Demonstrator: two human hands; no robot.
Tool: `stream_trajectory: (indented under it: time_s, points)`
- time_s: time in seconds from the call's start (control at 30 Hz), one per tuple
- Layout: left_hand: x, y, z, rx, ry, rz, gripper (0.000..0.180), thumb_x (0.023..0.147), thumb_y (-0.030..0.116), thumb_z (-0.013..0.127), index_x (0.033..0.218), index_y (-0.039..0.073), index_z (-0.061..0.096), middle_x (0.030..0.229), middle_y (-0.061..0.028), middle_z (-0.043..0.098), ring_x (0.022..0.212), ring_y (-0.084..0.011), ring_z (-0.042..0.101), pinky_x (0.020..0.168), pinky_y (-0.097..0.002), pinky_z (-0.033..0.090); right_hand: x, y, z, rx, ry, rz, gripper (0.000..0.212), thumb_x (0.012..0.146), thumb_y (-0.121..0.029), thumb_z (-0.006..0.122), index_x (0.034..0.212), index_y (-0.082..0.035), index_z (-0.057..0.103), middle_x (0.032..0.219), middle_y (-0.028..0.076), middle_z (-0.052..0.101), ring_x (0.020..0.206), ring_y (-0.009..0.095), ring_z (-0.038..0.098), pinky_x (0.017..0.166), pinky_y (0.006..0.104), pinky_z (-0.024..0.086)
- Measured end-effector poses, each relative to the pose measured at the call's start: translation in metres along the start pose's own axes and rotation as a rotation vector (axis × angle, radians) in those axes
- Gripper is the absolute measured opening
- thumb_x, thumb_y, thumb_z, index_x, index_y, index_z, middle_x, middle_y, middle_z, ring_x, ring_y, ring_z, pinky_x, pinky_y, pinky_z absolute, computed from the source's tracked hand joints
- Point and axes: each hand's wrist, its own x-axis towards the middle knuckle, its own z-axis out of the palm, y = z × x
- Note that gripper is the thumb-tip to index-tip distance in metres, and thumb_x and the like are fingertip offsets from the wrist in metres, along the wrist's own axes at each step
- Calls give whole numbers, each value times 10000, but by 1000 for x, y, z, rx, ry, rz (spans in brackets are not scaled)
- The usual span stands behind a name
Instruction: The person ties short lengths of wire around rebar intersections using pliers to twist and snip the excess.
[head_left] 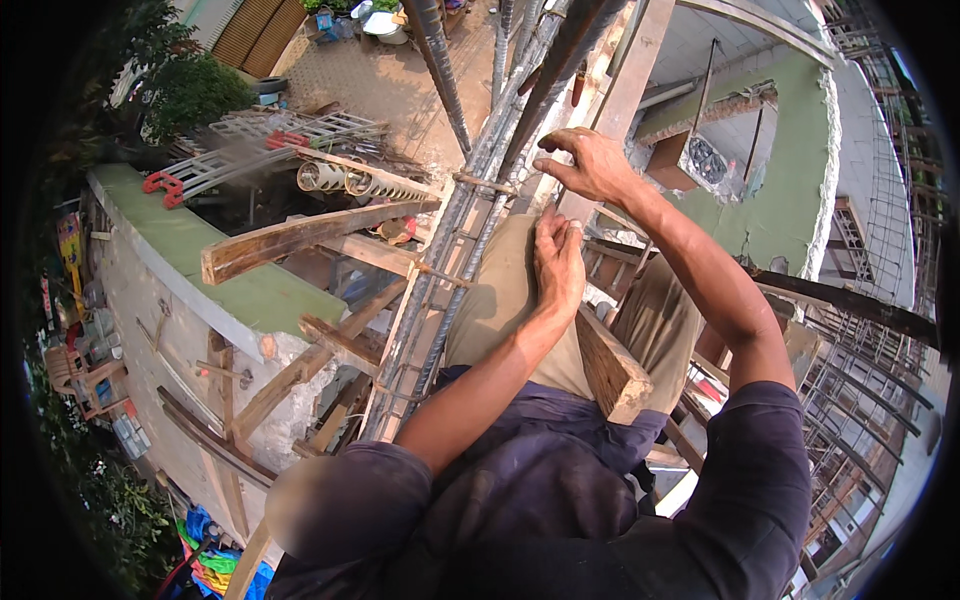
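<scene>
I see 2 bare hands just beside the rebar cage (442, 276), which runs from 12 o'clock down to 7 o'clock. I judge the step in hand to be close finger work beside its bars; the next move would call for a steady fingertip grip. The right hand (592, 166), at 1 o'clock, is loosely curled, thumb parted from forefinger, with no held thing visible. The left hand (560, 262), at 2 o'clock, has fingers drawn together; whether they pinch anything, I can't tell. I can read no brand, label or writing near them.
</scene>
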Motion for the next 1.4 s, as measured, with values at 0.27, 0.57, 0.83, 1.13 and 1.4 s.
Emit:
stream_trajectory:
  time_s: [0.27,0.57,0.83,1.13,1.4]
  points:
    - [-21,-21,7,159,-197,-11,595,961,115,571,1454,-63,290,1320,-210,507,1220,-245,532,1023,-345,449,4,12,60,-513,-25,-412,155,829,-171,594,907,-75,688,865,89,680,944,237,643,1002,412,379]
    - [-21,-19,6,209,-206,17,594,963,117,571,1457,-50,287,1294,-196,515,1187,-252,548,997,-346,461,3,26,76,-216,26,-271,169,883,-197,613,941,-59,691,831,101,681,848,234,658,958,414,435]
    - [-8,-15,10,67,-147,-121,674,965,194,586,1506,-5,237,1372,-192,476,1203,-226,518,1019,-343,424,13,35,68,362,-256,212,385,885,-330,699,1052,16,690,911,139,733,828,261,693,734,380,531]
    - [58,8,48,79,255,-269,1031,868,219,647,1533,-31,-100,1572,-333,112,1452,-414,240,1199,-410,222,39,42,5,328,530,220,719,822,-395,741,1385,-41,467,1269,230,595,1168,381,591,1003,486,464]
    - [101,20,8,-304,100,-457,609,994,146,494,1513,-32,231,1585,-191,189,1482,-322,195,1199,-482,220,58,69,-1,428,588,204,278,886,-311,692,983,-50,675,774,114,640,703,260,606,667,407,471]
